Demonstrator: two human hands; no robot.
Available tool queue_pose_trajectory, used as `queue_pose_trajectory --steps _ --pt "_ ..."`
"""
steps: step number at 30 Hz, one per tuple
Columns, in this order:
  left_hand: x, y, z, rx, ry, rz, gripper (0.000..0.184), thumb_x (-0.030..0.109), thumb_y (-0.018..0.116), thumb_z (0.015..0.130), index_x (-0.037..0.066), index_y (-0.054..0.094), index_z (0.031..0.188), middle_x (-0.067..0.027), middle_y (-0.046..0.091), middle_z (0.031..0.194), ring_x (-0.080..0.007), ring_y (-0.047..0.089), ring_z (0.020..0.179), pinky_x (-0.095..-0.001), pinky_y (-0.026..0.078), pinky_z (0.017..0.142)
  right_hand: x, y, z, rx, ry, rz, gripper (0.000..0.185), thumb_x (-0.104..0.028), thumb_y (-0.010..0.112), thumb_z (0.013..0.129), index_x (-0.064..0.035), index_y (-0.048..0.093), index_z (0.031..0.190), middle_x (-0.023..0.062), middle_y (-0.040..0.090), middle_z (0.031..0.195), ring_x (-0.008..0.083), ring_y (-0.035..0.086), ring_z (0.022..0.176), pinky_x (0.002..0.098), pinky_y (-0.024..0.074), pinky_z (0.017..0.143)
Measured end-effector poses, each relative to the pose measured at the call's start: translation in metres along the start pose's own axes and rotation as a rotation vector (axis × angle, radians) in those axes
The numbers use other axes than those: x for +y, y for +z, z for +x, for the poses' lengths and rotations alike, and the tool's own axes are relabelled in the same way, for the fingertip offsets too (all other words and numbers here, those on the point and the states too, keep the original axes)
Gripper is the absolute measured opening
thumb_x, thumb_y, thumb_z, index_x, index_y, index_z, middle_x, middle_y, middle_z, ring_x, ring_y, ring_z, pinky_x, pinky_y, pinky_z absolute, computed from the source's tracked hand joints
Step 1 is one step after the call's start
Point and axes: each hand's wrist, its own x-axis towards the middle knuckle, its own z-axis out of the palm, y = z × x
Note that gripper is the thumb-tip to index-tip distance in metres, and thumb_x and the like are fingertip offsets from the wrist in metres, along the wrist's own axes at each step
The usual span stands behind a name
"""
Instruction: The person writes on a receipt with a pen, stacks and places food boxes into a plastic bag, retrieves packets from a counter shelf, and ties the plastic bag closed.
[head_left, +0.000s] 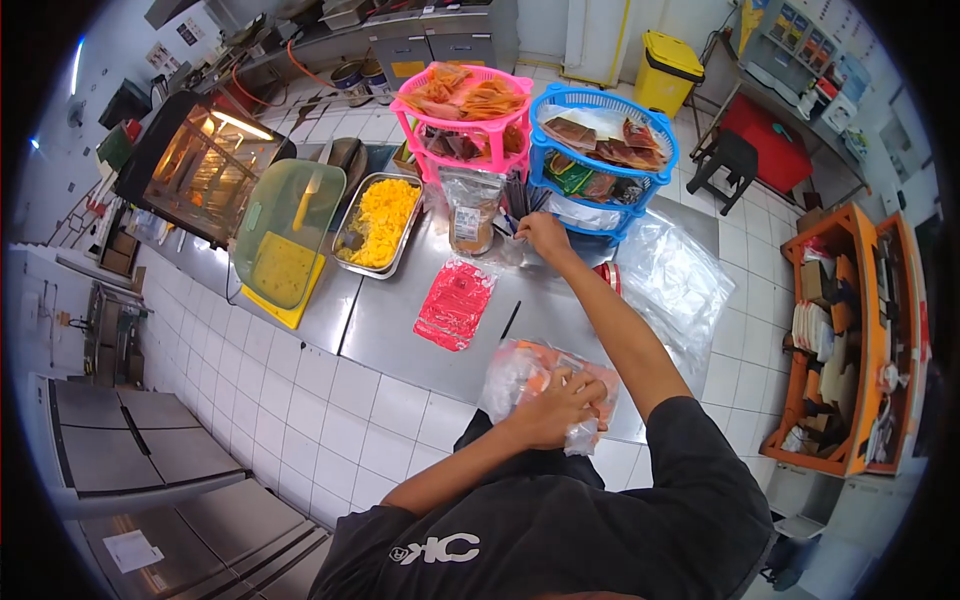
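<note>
My left hand (556, 408) lies closed on a clear plastic bag (512, 378) with orange-red contents, at the front edge of the steel table (398, 325). Farther back, my right hand (543, 236) reaches to the foot of the blue basket tower (604, 170); its fingers are pinched at something thin and too small to name. Left of that hand stands a clear pouch (471, 222) with a white label. A red and white packet (455, 304) lies flat on the table, and a black pen-like stick (511, 320) lies to its right.
A pink basket tower (466, 128) stands at the back, left of the blue one. Farther left are a metal tray of yellow food (380, 222), a green lidded container (285, 235) and a lit display case (205, 165). Clear plastic sheets (672, 285) cover the table's right side.
</note>
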Motion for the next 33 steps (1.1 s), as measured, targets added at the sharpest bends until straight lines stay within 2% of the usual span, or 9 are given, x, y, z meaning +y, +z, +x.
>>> queue_pose_trajectory --steps 1,6,14,18,22,26,27,29,33 --pt "0.002 0.000 0.003 -0.044 -0.013 0.018 0.018 0.028 0.072 0.078 0.014 0.072 0.090 -0.0059 0.054 0.109 -0.0269 0.049 0.117 -0.0512 0.030 0.097 -0.004 -0.008 -0.007 0.039 -0.013 -0.002 0.016 -0.023 0.075 0.082 -0.0082 0.075 0.087 0.0157 0.071 0.091 0.0357 0.068 0.090 0.0457 0.0526 0.079" --pt "-0.015 0.027 -0.024 0.046 -0.237 -0.159 0.022 0.032 0.064 0.089 0.010 0.064 0.090 -0.0058 0.052 0.100 -0.0258 0.049 0.104 -0.0463 0.033 0.093 -0.011 -0.059 -0.066 0.350 -0.100 0.072 0.016 -0.017 0.072 0.086 -0.0037 0.067 0.091 0.0169 0.066 0.094 0.0370 0.065 0.088 0.0454 0.0515 0.078" --pt "-0.021 0.063 -0.044 0.142 -0.402 -0.646 0.051 0.053 0.042 0.105 0.006 0.050 0.087 -0.0083 0.050 0.088 -0.0260 0.050 0.085 -0.0383 0.040 0.081 0.029 -0.028 -0.074 0.203 -0.201 0.229 0.013 -0.009 0.071 0.084 -0.0036 0.070 0.095 0.0155 0.066 0.090 0.0355 0.064 0.086 0.0443 0.0511 0.079" --pt "-0.015 0.057 -0.044 0.128 -0.458 -0.683 0.048 0.048 0.044 0.106 0.004 0.050 0.088 -0.0100 0.049 0.087 -0.0266 0.051 0.084 -0.0385 0.043 0.080 0.013 0.001 -0.040 0.218 -0.210 0.130 0.027 -0.006 0.075 0.080 -0.0047 0.072 0.107 0.0152 0.067 0.086 0.0313 0.067 0.083 0.0386 0.0523 0.076" --pt "-0.014 0.059 -0.046 0.150 -0.481 -0.682 0.044 0.043 0.044 0.107 0.004 0.051 0.089 -0.0106 0.049 0.088 -0.0272 0.051 0.084 -0.0386 0.043 0.081 0.029 0.024 -0.009 0.074 -0.182 0.086 0.024 -0.011 0.074 0.080 -0.0052 0.074 0.104 0.0184 0.069 0.097 0.0363 0.065 0.096 0.0448 0.0511 0.087" --pt "-0.022 0.066 -0.045 0.184 -0.367 -0.608 0.040 0.036 0.041 0.109 0.003 0.051 0.090 -0.0115 0.050 0.089 -0.0301 0.052 0.085 -0.0405 0.044 0.081 0.042 0.030 -0.003 0.065 -0.234 0.125 0.021 -0.011 0.073 0.080 -0.0040 0.074 0.100 0.0176 0.070 0.092 0.0366 0.066 0.092 0.0446 0.0519 0.084" --pt "-0.026 0.069 -0.046 0.194 -0.261 -0.508 0.040 0.035 0.040 0.109 0.002 0.050 0.090 -0.0116 0.050 0.089 -0.0310 0.052 0.085 -0.0411 0.044 0.081 0.034 0.020 -0.010 0.146 -0.199 0.128 0.019 -0.009 0.072 0.081 -0.0036 0.073 0.099 0.0172 0.070 0.089 0.0348 0.067 0.088 0.0426 0.0529 0.082" --pt "-0.021 0.064 -0.043 0.182 -0.362 -0.565 0.038 0.033 0.040 0.109 0.002 0.050 0.089 -0.0116 0.050 0.088 -0.0314 0.052 0.085 -0.0412 0.044 0.080 0.018 -0.003 -0.036 0.217 -0.152 0.134 0.016 -0.006 0.071 0.081 -0.0031 0.073 0.097 0.0168 0.070 0.087 0.0330 0.069 0.084 0.0405 0.0539 0.079" --pt "-0.037 0.082 -0.047 0.231 -0.408 -0.642 0.034 0.029 0.041 0.108 0.004 0.050 0.086 -0.0090 0.049 0.085 -0.0267 0.052 0.083 -0.0374 0.045 0.078 -0.038 -0.071 -0.148 0.426 0.084 0.519 0.010 -0.004 0.072 0.085 -0.0017 0.073 0.094 0.0084 0.072 0.084 0.0159 0.069 0.075 0.0287 0.0535 0.072"
